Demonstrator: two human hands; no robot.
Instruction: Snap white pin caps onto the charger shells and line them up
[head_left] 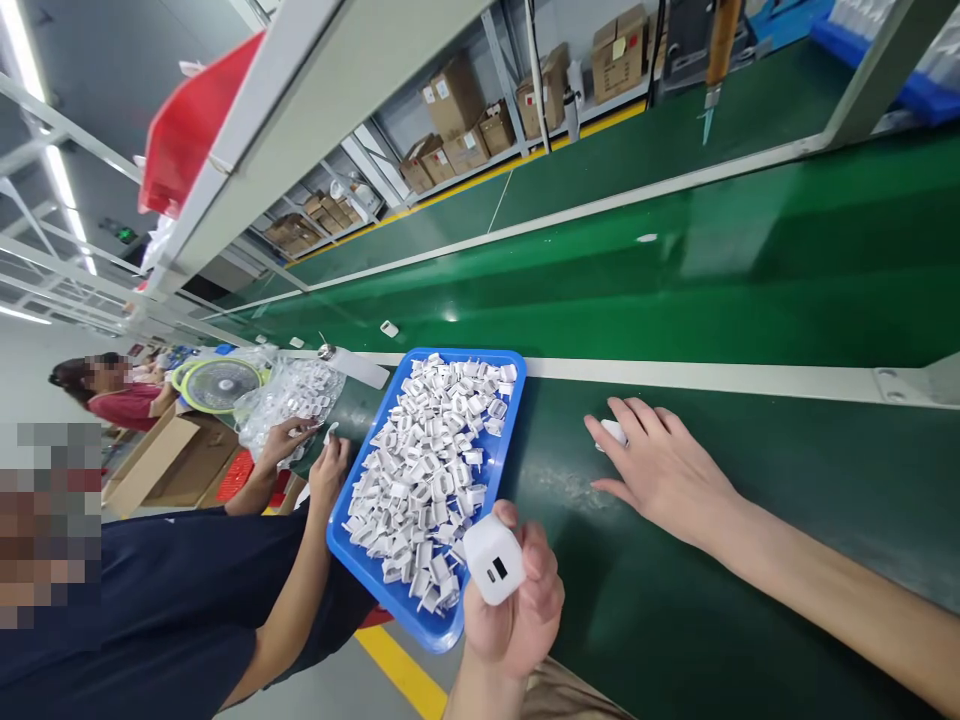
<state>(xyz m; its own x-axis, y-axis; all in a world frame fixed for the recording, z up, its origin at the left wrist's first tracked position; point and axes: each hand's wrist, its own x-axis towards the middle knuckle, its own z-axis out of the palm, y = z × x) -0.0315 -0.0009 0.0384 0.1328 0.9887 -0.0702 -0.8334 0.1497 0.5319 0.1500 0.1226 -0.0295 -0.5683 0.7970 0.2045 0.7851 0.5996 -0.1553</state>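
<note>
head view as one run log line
left hand: holds white adapter | right hand: fingers at white piece | blue tray: heaped with white parts

l hand (514, 595) curled, r hand (660, 460) palm-down w/ fingers apart

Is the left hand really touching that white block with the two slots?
Touching. The head camera's view shows the left hand holding the white block, with fingers pressed against its side.

Head view: worn on head, faces forward and down over table (832, 450), slanted; left hand (517, 590) close, right hand (660, 460) farther off, shelves (611, 95) far.
</note>
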